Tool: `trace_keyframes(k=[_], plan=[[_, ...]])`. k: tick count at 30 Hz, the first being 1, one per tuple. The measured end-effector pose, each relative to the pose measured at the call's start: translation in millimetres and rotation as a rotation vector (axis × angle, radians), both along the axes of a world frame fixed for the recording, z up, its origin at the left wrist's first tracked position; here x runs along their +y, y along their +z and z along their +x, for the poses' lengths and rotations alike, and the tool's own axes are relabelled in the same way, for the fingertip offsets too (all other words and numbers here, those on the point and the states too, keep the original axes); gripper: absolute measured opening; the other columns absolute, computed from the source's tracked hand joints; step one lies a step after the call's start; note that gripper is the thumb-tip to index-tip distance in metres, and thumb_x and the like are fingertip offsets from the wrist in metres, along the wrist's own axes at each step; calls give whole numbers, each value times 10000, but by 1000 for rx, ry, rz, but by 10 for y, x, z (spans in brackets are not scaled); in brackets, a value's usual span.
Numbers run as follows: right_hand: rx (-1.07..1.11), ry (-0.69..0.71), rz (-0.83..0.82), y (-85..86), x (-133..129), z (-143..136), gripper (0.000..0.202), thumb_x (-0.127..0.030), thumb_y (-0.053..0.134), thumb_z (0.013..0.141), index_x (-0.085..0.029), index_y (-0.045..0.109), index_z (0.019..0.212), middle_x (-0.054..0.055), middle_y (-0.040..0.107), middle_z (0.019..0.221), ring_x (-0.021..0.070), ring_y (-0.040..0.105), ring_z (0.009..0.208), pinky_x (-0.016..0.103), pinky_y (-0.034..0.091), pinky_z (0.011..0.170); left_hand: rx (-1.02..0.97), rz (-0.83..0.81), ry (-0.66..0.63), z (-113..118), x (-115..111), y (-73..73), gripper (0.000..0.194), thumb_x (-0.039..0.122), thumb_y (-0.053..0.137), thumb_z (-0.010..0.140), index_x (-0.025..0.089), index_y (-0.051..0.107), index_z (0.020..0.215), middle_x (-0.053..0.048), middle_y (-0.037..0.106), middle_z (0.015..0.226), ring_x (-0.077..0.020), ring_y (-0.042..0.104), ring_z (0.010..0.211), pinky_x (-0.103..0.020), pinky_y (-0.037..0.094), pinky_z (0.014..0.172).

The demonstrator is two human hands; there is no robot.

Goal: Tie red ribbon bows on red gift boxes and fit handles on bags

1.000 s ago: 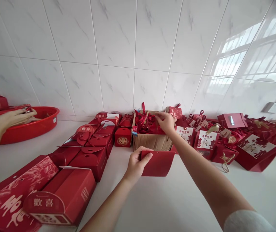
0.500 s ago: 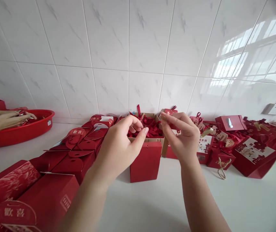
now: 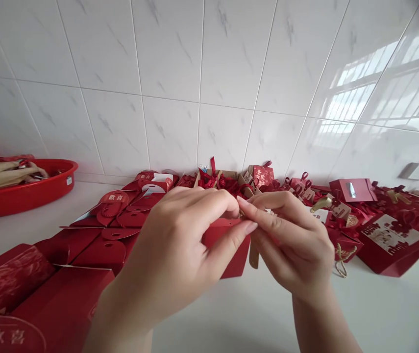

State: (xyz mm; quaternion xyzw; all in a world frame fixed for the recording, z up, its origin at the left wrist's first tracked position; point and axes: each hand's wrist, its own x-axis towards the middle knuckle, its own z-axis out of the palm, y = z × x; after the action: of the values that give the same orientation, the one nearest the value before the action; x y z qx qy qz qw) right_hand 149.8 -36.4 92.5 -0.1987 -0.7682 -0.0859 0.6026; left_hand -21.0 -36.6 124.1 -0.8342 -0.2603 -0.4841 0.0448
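Note:
My left hand (image 3: 183,245) and my right hand (image 3: 293,230) meet fingertip to fingertip at the centre, both closed in a pinch. A narrow gold-coloured strip (image 3: 254,256) hangs down beside my right fingers; its upper part is mostly hidden by them. Only a small gold bit shows between the fingertips. Right behind my hands stands an upright red box (image 3: 231,262), partly covered by them. Farther back, a cardboard box (image 3: 229,173) holds dark red ribbons (image 3: 212,169).
Folded red gift boxes (image 3: 115,245) fill the left side. Red gift bags with tags (image 3: 387,245) line the right. Another person's hand (image 3: 3,174) reaches into a red basin (image 3: 47,193) at far left. A tiled wall (image 3: 172,59) closes off the back.
My hands have come together from a small gap apart, now lower and closer to the camera. The gold-coloured strip has come into sight beneath my right fingers. The view has shifted slightly.

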Motion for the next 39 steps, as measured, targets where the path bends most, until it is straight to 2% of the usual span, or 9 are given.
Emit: trace_keyframes(k=[4, 7, 14, 24, 27, 31, 36, 39], plan=[[31, -40, -27, -20, -10, -12, 496, -21, 538, 860, -331, 613, 1239, 48, 595, 907, 145, 644, 755, 263, 577, 533, 13, 96, 56, -23, 9, -2, 139, 235, 652, 823, 219, 543, 738, 68, 552, 602, -108, 513, 569, -299, 420, 648], [63, -49, -51, -21, -18, -35, 476, -18, 550, 856, -328, 639, 1206, 42, 592, 885, 140, 637, 740, 264, 570, 537, 13, 102, 65, -29, 19, -17, 128, 246, 639, 836, 221, 557, 741, 67, 563, 601, -105, 511, 547, -298, 421, 632], [84, -96, -32, -20, 0, -76, 366, 11, 564, 831, -222, 696, 1081, 35, 557, 795, 136, 577, 718, 278, 512, 548, 71, 104, 67, -39, 68, -35, 82, 209, 608, 853, 206, 583, 774, 59, 583, 621, -97, 518, 549, -274, 435, 632], [-15, -119, -157, 19, -103, 37, 304, -6, 532, 850, -195, 684, 1033, 22, 532, 776, 128, 517, 683, 292, 452, 557, 167, 201, 51, 15, 105, -23, 82, 141, 572, 845, 167, 608, 776, 31, 636, 672, -118, 583, 646, -295, 447, 729], [-29, -131, -224, 47, -136, 61, 301, -38, 528, 869, -221, 693, 1041, 15, 533, 771, 124, 525, 662, 296, 460, 563, 170, 193, 39, 24, 124, -31, 90, 130, 564, 845, 167, 615, 780, 27, 653, 693, -120, 596, 671, -296, 447, 753], [11, -53, -376, 75, -152, 75, 291, -97, 571, 873, -274, 709, 1059, 11, 569, 807, 122, 583, 698, 282, 515, 607, 196, 159, 36, -6, 149, -32, 106, 126, 546, 863, 182, 618, 808, 42, 650, 697, -110, 582, 658, -287, 440, 746], [100, 120, -530, 75, -112, 77, 249, -163, 667, 830, -290, 732, 1033, 29, 672, 962, 170, 642, 926, 303, 559, 779, 164, 107, 42, -40, 176, -39, 124, 127, 538, 875, 211, 625, 851, 50, 666, 737, -114, 588, 692, -293, 433, 759], [181, 237, -579, 66, -85, 87, 241, -159, 676, 824, -301, 740, 1009, 16, 707, 939, 163, 658, 922, 294, 570, 784, 136, 101, 23, -32, 175, -39, 123, 126, 538, 881, 214, 624, 867, 49, 679, 774, -108, 600, 724, -274, 439, 768]])
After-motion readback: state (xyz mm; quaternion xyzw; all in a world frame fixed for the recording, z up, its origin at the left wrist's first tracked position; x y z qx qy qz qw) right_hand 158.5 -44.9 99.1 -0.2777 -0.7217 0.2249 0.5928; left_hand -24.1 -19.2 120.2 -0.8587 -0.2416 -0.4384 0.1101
